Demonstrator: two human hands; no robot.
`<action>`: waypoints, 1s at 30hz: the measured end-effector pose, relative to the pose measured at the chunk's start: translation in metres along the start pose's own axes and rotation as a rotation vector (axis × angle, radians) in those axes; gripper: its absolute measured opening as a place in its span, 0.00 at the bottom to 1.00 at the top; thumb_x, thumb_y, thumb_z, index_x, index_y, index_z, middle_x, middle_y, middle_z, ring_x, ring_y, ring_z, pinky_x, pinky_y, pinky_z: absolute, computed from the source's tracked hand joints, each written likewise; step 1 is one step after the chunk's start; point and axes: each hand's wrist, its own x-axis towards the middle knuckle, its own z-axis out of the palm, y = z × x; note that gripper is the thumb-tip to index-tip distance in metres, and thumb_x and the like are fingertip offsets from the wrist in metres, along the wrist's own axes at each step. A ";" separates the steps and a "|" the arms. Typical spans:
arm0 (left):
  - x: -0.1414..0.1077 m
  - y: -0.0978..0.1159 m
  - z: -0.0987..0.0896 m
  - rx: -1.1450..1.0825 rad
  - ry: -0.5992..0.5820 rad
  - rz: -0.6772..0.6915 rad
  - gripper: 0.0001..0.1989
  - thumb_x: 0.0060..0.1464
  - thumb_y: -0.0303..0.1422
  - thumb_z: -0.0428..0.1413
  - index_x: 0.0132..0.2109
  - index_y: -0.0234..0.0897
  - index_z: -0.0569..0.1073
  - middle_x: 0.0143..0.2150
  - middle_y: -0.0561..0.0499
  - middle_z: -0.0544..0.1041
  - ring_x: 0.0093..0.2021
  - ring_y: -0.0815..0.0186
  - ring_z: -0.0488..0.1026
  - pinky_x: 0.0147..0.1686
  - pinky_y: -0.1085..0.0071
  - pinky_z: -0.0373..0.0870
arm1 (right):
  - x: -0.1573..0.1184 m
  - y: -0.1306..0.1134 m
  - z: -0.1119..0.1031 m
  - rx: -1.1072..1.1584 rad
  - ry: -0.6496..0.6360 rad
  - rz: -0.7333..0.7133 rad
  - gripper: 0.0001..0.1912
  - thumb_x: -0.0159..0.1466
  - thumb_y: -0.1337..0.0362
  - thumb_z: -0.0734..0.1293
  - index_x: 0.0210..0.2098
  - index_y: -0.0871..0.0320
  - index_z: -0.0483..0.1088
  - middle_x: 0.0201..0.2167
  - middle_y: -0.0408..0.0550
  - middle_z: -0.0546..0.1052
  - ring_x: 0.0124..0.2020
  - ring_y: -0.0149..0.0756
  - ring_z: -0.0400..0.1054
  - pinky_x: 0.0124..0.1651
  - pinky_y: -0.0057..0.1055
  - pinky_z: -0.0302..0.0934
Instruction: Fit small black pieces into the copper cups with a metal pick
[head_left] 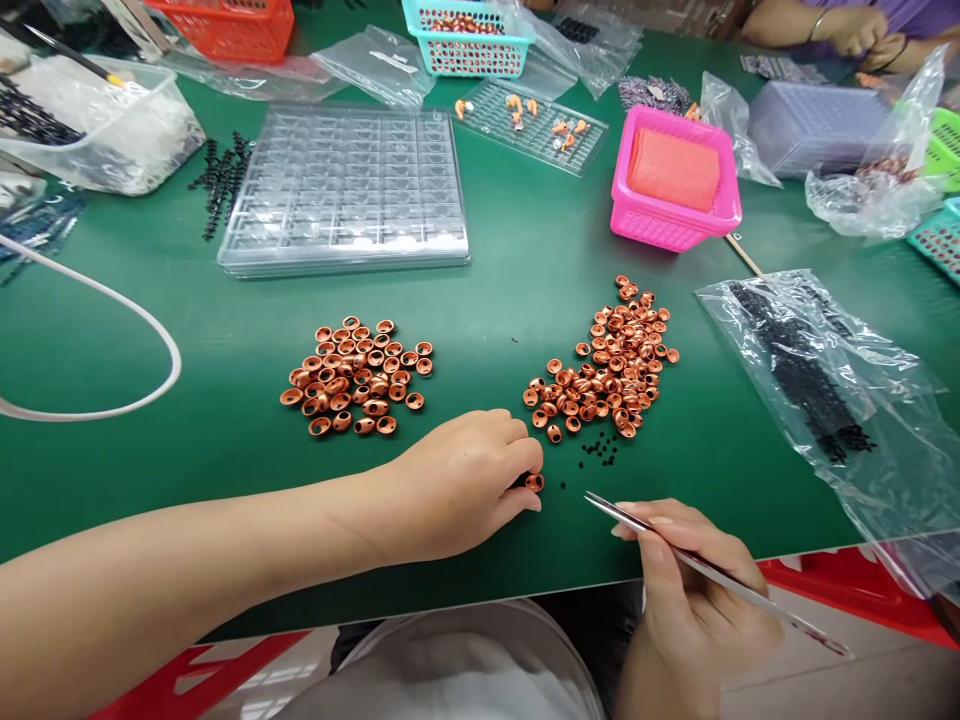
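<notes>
Between the thumb and fingers of my left hand (469, 485) is a small copper-coloured ring-like part (534, 482), just above the green tabletop or touching it; I cannot tell which. My right hand (697, 590) grips metal tweezers (705, 568), whose tips point left toward that part and stay apart from it. Several tiny black dots (600, 450) lie scattered beyond the tweezers' tips. One pile of copper-coloured parts (360, 375) sits ahead of my left forearm. A second pile of the same parts (611, 360) lies to its right, near the black dots.
Stacked clear plastic trays (349, 190) stand behind the left pile. A pink basket (660, 230) holds an orange roll. At right lies a clear bag (885, 390) with black strips inside. A white cable (169, 350) loops at left. Another person's hands (862, 35) show at far right.
</notes>
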 end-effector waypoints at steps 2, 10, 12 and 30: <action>0.000 0.001 0.000 -0.019 0.006 0.008 0.03 0.59 0.29 0.59 0.39 0.34 0.75 0.35 0.48 0.75 0.38 0.60 0.70 0.38 0.64 0.67 | 0.000 0.000 0.000 0.006 -0.026 -0.006 0.16 0.58 0.81 0.68 0.43 0.59 0.74 0.35 0.48 0.80 0.36 0.42 0.78 0.30 0.38 0.74; 0.000 0.000 0.004 -0.071 0.222 0.129 0.04 0.59 0.24 0.54 0.38 0.34 0.74 0.37 0.47 0.74 0.37 0.62 0.68 0.37 0.66 0.65 | -0.002 0.000 -0.002 -0.012 -0.024 0.000 0.16 0.58 0.80 0.68 0.43 0.58 0.74 0.37 0.48 0.80 0.35 0.41 0.77 0.31 0.38 0.73; 0.000 -0.001 0.005 -0.078 0.256 0.140 0.04 0.60 0.25 0.54 0.38 0.34 0.74 0.38 0.47 0.73 0.38 0.62 0.68 0.37 0.66 0.65 | -0.003 -0.001 -0.002 -0.019 -0.030 0.019 0.16 0.59 0.79 0.68 0.43 0.57 0.74 0.37 0.48 0.80 0.35 0.41 0.77 0.31 0.37 0.73; -0.001 0.004 0.008 0.077 0.134 -0.032 0.06 0.59 0.33 0.60 0.37 0.35 0.72 0.37 0.48 0.72 0.37 0.59 0.66 0.37 0.63 0.64 | -0.004 -0.002 0.000 -0.060 0.007 0.054 0.13 0.59 0.76 0.69 0.41 0.56 0.73 0.36 0.47 0.81 0.35 0.38 0.77 0.32 0.34 0.73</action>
